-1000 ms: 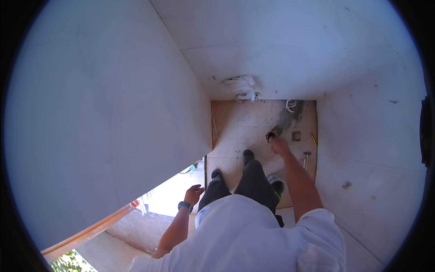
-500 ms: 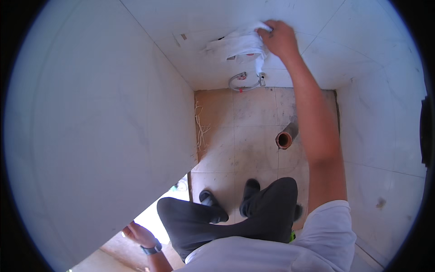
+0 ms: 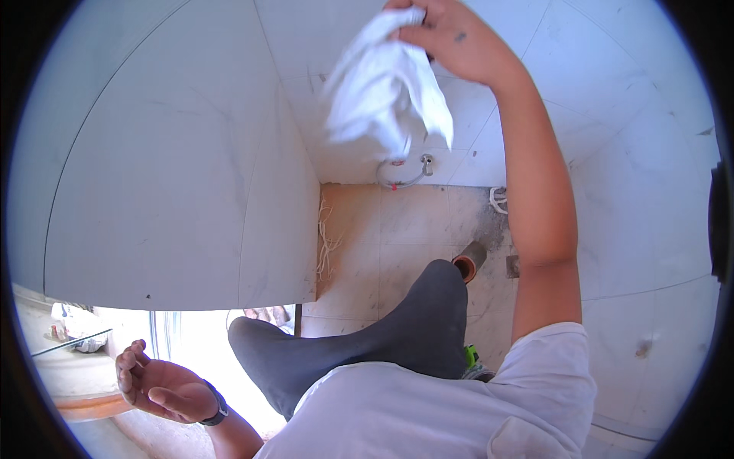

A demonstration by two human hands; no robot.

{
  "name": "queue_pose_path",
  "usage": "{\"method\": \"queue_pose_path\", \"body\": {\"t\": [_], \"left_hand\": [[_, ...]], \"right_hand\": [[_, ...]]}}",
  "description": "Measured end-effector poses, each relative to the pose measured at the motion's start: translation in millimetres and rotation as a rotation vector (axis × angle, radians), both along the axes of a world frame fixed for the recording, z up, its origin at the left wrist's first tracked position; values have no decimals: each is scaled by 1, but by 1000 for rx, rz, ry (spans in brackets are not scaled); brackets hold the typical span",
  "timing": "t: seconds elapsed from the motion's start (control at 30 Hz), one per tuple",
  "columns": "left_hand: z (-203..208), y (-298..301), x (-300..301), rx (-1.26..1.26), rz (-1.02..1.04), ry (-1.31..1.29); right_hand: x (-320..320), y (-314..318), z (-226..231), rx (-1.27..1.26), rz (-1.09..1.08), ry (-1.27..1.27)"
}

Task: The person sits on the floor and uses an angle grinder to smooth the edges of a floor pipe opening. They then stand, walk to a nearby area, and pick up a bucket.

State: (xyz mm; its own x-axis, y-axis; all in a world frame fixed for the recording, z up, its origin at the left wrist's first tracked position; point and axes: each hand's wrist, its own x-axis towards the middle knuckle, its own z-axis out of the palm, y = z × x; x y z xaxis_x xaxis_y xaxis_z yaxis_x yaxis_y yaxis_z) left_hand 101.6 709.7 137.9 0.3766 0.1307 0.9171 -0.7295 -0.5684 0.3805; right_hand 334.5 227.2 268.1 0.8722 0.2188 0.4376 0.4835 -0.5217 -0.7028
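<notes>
Pulled off the far wall (image 3: pixel 470 126) since half a second ago, soft, creased white cloth (image 3: pixel 382 80) now hangs in the air from the right hand (image 3: pixel 456 38), whose fingers pinch its upper end. Its long axis drops from them, leaning slightly left, with blurred, pointed corners aimed down toward a shiny metal valve (image 3: pixel 427 163) and curved hose (image 3: pixel 410 183). Near left, the left hand (image 3: pixel 164 386) is released, fingers loosely curled. Right of the valve, a round, hollow pipe (image 3: pixel 472 258) rises from stained tiles (image 3: pixel 413 218).
</notes>
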Motion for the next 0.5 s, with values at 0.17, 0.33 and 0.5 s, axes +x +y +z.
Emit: {"method": "queue_pose_path", "body": {"t": [0.17, 0.33, 0.5], "left_hand": [[-24, -41, 25, 141, 103, -76], [-39, -72, 53, 293, 292, -22], [-51, -80, 82, 315, 478, -114]], "right_hand": [[18, -16, -94, -176, 153, 285], [37, -8, -196, -98, 158, 628], [59, -48, -243, 115, 105, 587]]}}
